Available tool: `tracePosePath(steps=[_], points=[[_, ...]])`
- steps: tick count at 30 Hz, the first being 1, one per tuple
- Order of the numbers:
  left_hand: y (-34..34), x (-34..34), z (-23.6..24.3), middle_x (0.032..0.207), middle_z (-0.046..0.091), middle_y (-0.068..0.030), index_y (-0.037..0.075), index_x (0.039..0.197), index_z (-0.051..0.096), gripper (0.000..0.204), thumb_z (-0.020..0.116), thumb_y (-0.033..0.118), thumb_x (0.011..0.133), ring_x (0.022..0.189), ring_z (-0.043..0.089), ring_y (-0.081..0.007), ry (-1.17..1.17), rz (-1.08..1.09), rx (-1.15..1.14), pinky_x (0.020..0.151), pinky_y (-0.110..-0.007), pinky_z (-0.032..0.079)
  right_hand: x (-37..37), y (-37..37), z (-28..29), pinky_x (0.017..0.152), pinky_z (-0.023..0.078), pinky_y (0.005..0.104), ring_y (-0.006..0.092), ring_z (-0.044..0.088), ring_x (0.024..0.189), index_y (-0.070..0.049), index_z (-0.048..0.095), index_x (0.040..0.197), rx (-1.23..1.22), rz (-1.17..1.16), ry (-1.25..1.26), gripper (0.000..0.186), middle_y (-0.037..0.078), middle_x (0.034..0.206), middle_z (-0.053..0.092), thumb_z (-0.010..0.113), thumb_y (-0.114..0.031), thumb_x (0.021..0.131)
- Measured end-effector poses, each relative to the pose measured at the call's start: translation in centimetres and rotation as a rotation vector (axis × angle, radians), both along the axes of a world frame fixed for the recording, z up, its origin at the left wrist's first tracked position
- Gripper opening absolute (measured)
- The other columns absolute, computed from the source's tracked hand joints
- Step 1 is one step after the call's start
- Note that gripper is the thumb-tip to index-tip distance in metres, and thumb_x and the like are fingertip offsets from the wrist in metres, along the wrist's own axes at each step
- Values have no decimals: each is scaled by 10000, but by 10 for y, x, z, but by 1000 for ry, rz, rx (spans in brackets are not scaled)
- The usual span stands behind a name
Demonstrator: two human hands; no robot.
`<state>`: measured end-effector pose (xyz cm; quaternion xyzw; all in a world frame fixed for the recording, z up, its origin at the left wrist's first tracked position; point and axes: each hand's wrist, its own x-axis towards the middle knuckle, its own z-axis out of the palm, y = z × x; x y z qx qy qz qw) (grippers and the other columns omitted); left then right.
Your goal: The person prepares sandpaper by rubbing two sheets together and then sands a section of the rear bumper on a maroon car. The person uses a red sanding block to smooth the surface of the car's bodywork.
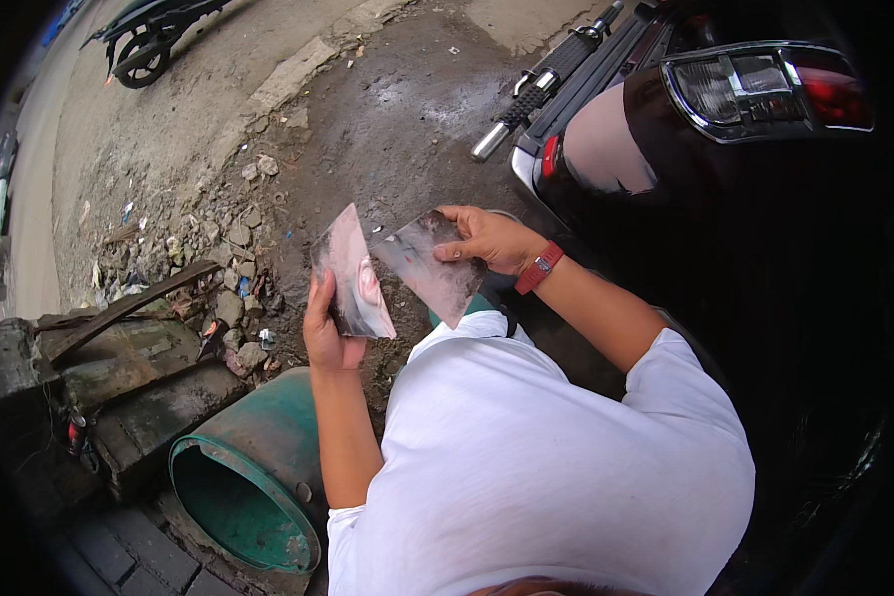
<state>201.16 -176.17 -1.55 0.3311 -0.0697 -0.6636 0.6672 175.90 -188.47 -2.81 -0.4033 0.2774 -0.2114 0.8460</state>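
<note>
My left hand (pixel 323 328) is closed around the edge of a thin, flat mixing plate (pixel 344 248), which carries a smooth heap of pink body filler (pixel 368 283). Pinched between the thumb and fingers of my right hand (pixel 497 241) is a thin, flat filler spreader (pixel 432 276), smeared grey and pink. The two flat pieces are held side by side in front of my chest, with a narrow gap between them. To the right, a dark car body (pixel 685 199) bears a dull pinkish filler patch (pixel 608 142) below its tail light (pixel 765 89).
A green barrel (pixel 258 437) lies on its side at lower left. Beyond it are mossy concrete blocks (pixel 129 368), a wooden plank (pixel 134 310) and stone rubble (pixel 233 233). A motorcycle (pixel 149 45) stands at far left. Metal bars (pixel 551 79) lie beside the car.
</note>
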Motion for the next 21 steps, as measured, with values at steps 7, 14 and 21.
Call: tracePosePath(steps=[7, 14, 21], points=[[-148, 18, 14, 1496, 474, -166, 16, 1596, 233, 649, 535, 263, 1078, 1315, 537, -272, -663, -69, 204, 1105, -425, 450, 75, -121, 29, 1125, 411, 508, 331, 576, 1293, -213, 623, 1326, -1206, -261, 712, 480, 102, 1318, 637, 628, -58, 872], [-294, 48, -1, 1500, 449, -227, -2, 1582, 254, 708, 599, 296, 1041, 1350, 505, -332, -879, 263, 236, 1089, -459, 451, 86, -181, 17, 1193, 256, 692, 357, 480, 1408, -285, 678, 1255, -1585, -161, 805, 355, 63, 1358, 607, 622, -186, 919], [-420, 55, -11, 1290, 623, -212, -1, 1448, 429, 497, 592, 226, 1036, 1115, 673, -319, -482, -276, -19, 916, -458, 586, 102, -235, 41, 1135, 367, 699, 430, 460, 1409, -322, 385, 1508, -1432, -514, 684, 648, 169, 1491, 390, 616, -130, 934]])
